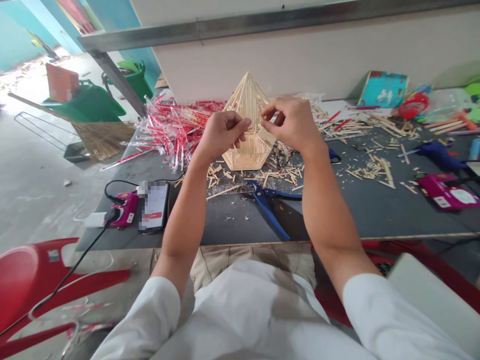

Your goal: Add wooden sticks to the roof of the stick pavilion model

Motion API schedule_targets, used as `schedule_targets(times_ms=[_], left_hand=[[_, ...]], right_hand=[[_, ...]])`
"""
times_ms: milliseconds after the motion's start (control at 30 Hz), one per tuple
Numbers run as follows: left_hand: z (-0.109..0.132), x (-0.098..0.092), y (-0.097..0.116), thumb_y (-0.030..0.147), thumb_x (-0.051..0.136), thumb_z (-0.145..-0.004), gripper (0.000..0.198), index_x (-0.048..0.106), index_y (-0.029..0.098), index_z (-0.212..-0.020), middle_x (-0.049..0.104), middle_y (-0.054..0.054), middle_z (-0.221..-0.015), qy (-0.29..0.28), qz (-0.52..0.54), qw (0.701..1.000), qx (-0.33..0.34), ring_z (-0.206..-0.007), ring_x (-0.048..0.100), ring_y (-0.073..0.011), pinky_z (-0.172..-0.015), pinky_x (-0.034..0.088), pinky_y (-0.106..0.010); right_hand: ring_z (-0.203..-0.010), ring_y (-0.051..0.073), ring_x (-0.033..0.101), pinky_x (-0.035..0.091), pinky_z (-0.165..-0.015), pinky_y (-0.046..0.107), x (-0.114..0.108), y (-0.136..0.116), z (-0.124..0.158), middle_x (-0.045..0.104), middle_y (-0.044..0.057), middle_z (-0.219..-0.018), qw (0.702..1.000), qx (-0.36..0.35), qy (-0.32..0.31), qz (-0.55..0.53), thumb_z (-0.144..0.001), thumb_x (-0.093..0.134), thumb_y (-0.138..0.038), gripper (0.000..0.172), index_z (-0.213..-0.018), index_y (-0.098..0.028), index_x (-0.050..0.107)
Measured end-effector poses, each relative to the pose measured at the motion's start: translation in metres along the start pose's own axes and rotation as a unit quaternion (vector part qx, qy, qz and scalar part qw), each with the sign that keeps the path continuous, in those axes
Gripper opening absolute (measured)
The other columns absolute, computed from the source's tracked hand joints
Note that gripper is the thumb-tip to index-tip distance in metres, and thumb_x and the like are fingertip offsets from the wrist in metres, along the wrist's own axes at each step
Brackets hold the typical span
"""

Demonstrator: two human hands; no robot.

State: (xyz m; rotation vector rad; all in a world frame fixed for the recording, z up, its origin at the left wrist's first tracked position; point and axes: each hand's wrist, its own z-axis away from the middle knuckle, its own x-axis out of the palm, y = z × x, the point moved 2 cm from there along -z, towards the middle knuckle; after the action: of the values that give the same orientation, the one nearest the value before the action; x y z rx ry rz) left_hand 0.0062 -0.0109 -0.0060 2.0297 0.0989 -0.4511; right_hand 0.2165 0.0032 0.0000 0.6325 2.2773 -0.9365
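A pale wooden-stick structure (pixel 247 145), shaped like a pointed lantern with a hexagonal base, stands on the dark grey table (pixel 337 215). My left hand (pixel 221 132) is closed in a pinch against its left side. My right hand (pixel 290 122) is closed in a pinch at its upper right side; a thin stick seems to sit between the fingertips, but I cannot be sure. Both hands touch the structure at mid height.
Blue-handled cutters (pixel 268 200) lie just in front of the structure among cut stick bits. A heap of red-and-clear wrappers (pixel 176 125) lies left. A phone (pixel 154 206) and pink charger (pixel 125 210) sit front left. A blue glue gun (pixel 438 155) lies right. A red chair (pixel 33 280) stands left.
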Motion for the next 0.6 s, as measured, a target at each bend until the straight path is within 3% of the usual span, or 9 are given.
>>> schedule_targets(times_ms=[433,600], left_hand=[[-0.0007,0.0014,-0.0061,0.026,0.067,-0.098,0.024,0.061,0.017,-0.076,0.068,-0.001,-0.061,-0.013,0.000,1.000,-0.003,-0.044,0.057,-0.0047,-0.041,0.044,-0.015],[-0.0017,-0.0013,-0.0082,0.027,0.067,-0.097,0.024,0.062,0.017,-0.076,0.068,-0.001,-0.060,-0.005,0.000,1.000,-0.001,-0.044,0.058,-0.0048,-0.041,0.044,-0.015]], right_hand=[[-0.081,0.024,0.071,0.060,-0.082,0.045,0.0012,-0.0001,0.0004,0.076,0.005,-0.108,1.000,0.022,-0.010,-0.004,-0.088,0.074,-0.039,0.015,-0.099,-0.030,0.070],[-0.074,0.020,0.069,0.060,-0.077,0.040,0.0019,0.0035,-0.0002,0.076,0.003,-0.104,0.999,0.022,-0.004,-0.033,-0.083,0.079,-0.035,0.032,-0.112,-0.030,0.068]])
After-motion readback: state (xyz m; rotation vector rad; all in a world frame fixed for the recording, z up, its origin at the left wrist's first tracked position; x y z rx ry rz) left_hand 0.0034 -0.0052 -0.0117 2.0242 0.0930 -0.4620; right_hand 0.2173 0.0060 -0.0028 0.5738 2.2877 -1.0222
